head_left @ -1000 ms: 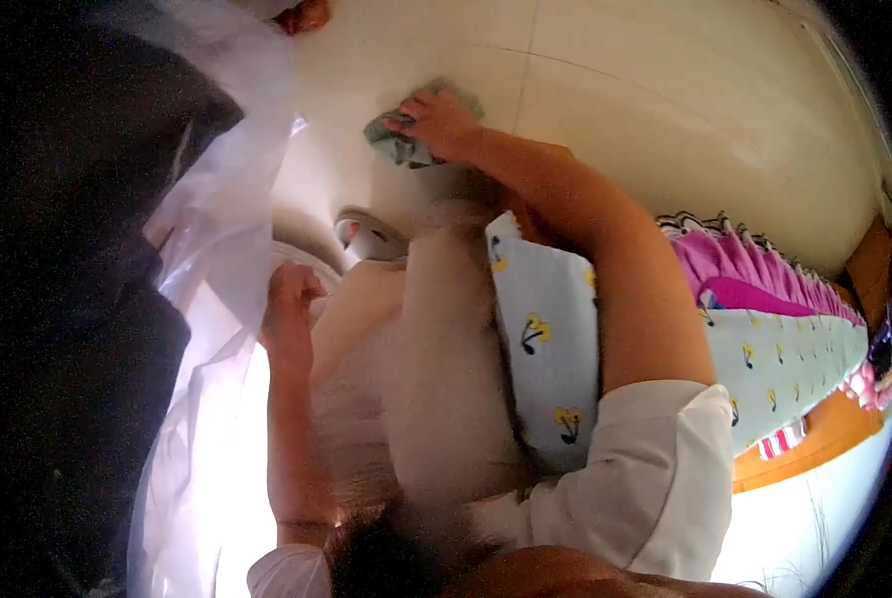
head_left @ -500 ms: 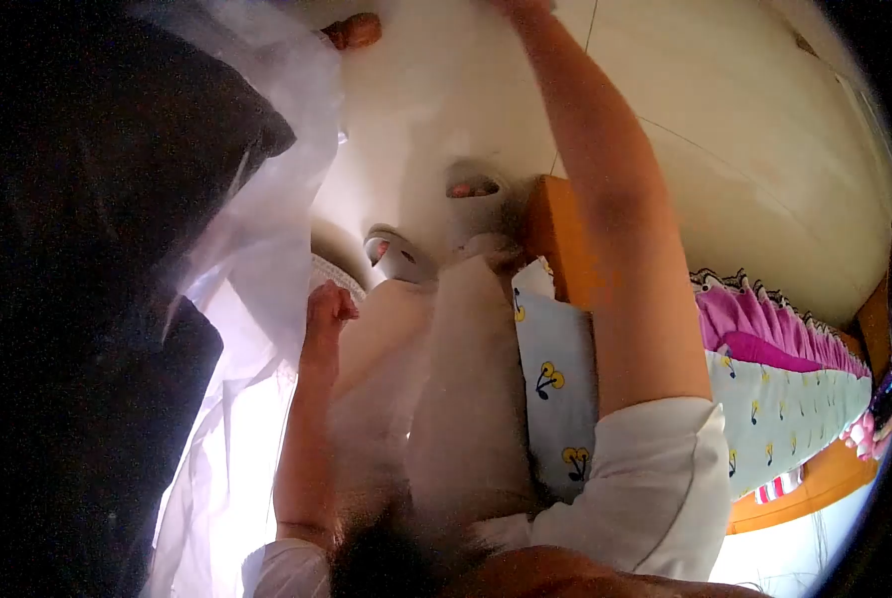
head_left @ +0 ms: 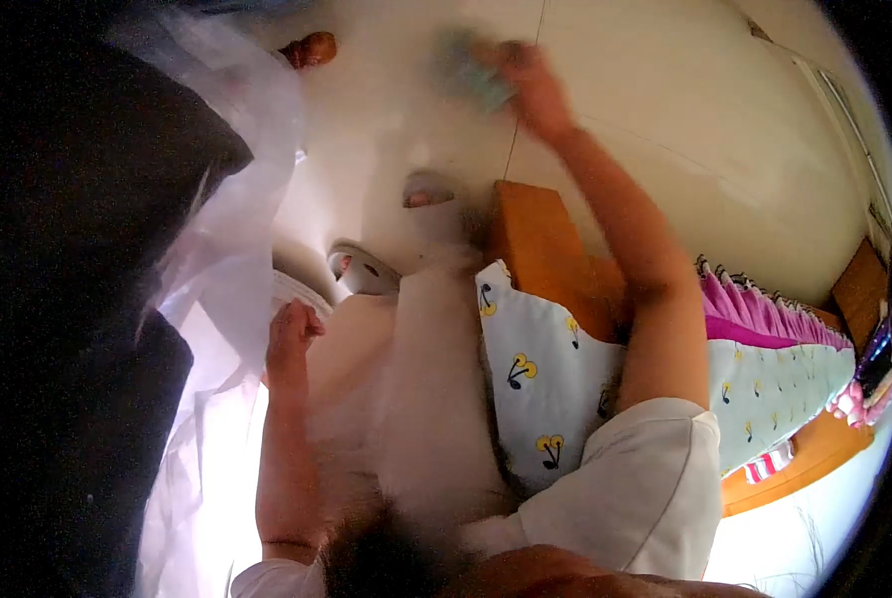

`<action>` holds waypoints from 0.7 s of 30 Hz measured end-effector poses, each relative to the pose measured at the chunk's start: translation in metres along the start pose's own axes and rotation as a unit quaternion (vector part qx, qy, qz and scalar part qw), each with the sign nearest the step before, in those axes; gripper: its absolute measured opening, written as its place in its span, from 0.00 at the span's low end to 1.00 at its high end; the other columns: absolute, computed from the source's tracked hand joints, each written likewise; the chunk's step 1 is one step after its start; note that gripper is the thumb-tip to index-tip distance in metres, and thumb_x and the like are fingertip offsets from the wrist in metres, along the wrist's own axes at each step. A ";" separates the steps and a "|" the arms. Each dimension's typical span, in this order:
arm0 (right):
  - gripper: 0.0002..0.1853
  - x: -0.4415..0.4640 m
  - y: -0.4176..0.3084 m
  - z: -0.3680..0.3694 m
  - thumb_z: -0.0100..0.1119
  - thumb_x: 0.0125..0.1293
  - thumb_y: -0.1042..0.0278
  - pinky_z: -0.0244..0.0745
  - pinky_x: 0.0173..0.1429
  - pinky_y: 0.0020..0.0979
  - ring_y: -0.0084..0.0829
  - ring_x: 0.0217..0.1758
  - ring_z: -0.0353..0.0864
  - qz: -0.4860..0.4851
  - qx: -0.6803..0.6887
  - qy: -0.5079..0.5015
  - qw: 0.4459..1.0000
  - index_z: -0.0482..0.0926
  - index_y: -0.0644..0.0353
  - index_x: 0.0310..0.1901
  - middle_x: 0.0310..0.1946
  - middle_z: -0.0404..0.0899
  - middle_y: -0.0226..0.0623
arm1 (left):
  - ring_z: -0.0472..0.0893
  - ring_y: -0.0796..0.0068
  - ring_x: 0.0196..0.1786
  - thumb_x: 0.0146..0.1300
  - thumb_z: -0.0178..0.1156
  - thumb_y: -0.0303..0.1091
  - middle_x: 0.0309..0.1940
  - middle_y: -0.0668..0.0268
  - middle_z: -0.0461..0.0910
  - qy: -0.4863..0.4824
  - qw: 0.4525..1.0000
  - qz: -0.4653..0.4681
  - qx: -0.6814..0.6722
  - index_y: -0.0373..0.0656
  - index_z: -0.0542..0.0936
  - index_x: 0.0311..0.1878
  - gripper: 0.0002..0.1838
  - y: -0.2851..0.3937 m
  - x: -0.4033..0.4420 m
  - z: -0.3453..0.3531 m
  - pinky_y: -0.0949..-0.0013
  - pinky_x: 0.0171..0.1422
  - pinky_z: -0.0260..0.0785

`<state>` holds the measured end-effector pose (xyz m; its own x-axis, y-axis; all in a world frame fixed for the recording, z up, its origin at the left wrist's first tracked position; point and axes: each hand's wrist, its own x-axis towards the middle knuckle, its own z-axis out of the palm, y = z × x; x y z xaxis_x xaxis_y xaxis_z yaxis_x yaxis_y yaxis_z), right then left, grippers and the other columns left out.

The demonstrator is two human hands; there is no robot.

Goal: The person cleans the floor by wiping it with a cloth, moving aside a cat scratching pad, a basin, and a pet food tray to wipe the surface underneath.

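Gripping a soft, blurred grey-green cloth (head_left: 481, 84), the right hand (head_left: 537, 96) shows at the upper middle of the head view, fingers bent around it, over the smooth cream floor (head_left: 366, 105); whether the cloth touches the floor I cannot tell. At centre left, the left hand (head_left: 291, 337) is curled into a loose fist just beside the pale trousers (head_left: 436, 369); whether anything is inside it is unclear. Right of centre, flat orange-brown wood (head_left: 535, 234) meets light fabric printed with yellow cherries (head_left: 535, 399), with gathered pink cloth (head_left: 755, 314) farther right. Translucent, creased sheeting (head_left: 231, 249) hangs along the left.
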<state>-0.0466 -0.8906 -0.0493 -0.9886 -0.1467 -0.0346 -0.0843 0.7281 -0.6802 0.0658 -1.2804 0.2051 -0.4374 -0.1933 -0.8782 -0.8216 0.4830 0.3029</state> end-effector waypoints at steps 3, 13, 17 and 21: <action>0.25 0.004 0.095 -0.071 0.52 0.47 0.86 0.70 0.58 0.36 0.43 0.52 0.73 0.121 -0.105 0.227 0.961 0.75 0.63 0.51 0.50 0.74 0.44 | 0.71 0.77 0.34 0.71 0.49 0.48 0.27 0.69 0.70 0.001 0.988 -0.059 -0.146 0.45 0.71 0.29 0.18 -0.041 0.021 -0.008 0.72 0.45 0.64; 0.13 -0.001 0.046 0.033 0.57 0.52 0.68 0.69 0.43 0.48 0.47 0.41 0.76 0.046 -0.289 0.002 0.956 0.79 0.54 0.41 0.33 0.78 0.40 | 0.68 0.80 0.33 0.72 0.47 0.47 0.26 0.71 0.68 0.032 0.991 -0.027 -0.128 0.45 0.71 0.28 0.20 0.010 0.008 0.010 0.73 0.41 0.60; 0.37 -0.059 -0.030 0.074 0.61 0.51 0.58 0.69 0.50 0.43 0.38 0.53 0.68 -0.205 -0.198 -0.118 0.951 0.68 0.33 0.67 0.50 0.69 0.29 | 0.67 0.80 0.33 0.73 0.46 0.44 0.26 0.70 0.67 0.020 0.992 0.013 -0.122 0.44 0.69 0.28 0.18 0.019 0.000 0.015 0.74 0.42 0.61; 0.34 -0.056 -0.005 0.048 0.58 0.54 0.63 0.69 0.51 0.40 0.39 0.51 0.69 -0.158 -0.150 -0.062 0.974 0.67 0.38 0.67 0.48 0.70 0.32 | 0.67 0.79 0.33 0.72 0.45 0.42 0.25 0.69 0.67 -0.016 0.994 0.059 -0.095 0.43 0.69 0.28 0.17 0.023 -0.002 0.020 0.74 0.43 0.61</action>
<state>0.0147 -0.9181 -0.0797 -0.8867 -0.4605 0.0408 -0.4321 0.7943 -0.4271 0.0546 -1.2516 0.2065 -0.5250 -0.1167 -0.8431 -0.8209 0.3309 0.4654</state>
